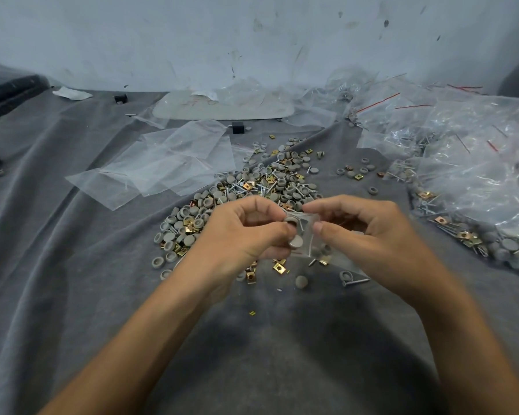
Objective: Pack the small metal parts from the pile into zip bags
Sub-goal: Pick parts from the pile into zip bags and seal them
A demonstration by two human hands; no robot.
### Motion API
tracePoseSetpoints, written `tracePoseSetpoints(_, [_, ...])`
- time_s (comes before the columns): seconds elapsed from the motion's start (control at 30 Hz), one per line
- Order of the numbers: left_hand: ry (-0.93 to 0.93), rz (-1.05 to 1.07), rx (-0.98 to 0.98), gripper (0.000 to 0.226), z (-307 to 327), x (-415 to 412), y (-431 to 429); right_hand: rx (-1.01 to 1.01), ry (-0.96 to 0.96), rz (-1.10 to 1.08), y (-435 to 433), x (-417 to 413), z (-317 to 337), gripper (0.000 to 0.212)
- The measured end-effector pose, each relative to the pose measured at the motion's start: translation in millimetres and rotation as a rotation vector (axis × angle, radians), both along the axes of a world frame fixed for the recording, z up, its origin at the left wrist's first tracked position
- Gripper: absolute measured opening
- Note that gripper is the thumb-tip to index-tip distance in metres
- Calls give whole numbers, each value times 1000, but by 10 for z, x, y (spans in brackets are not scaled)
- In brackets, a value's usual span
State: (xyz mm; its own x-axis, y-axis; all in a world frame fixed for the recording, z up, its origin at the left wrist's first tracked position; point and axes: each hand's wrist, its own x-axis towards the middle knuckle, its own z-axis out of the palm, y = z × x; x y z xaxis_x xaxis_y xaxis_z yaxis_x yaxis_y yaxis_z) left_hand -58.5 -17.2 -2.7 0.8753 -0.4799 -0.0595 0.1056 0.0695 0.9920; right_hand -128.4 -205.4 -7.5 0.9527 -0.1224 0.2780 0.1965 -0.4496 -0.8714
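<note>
A pile of small parts, grey round caps, brass square clips and screws, lies on the grey cloth just beyond my hands. My left hand pinches a few grey caps and a screw at the mouth of a small clear zip bag. My right hand holds that bag by its top edge, thumb and forefinger spreading the opening. A few parts show through the bag's lower part. Both hands hover just above the near edge of the pile.
Empty zip bags lie flat at the left of the pile. A heap of filled bags with red seal strips covers the right side. Loose caps and a screw sit near my right wrist. A small black block stands behind.
</note>
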Motion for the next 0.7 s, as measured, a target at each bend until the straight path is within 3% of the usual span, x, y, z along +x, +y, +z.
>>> tracePoseSetpoints(0.17, [-270,139,112,16,-17,3,36,-6,-2,2,6,-5,9,25])
tracePoseSetpoints(0.43, [-589,171,410,13,-111,-5,31,65,6,5,4,-19,37,25])
tracePoseSetpoints(0.6, [-616,165,424,5,-68,161,183,105,-52,-78,-45,-12,28,24])
tracePoseSetpoints(0.7, [-710,167,681,4,-90,260,282,138,-107,-129,-85,-1,32,26])
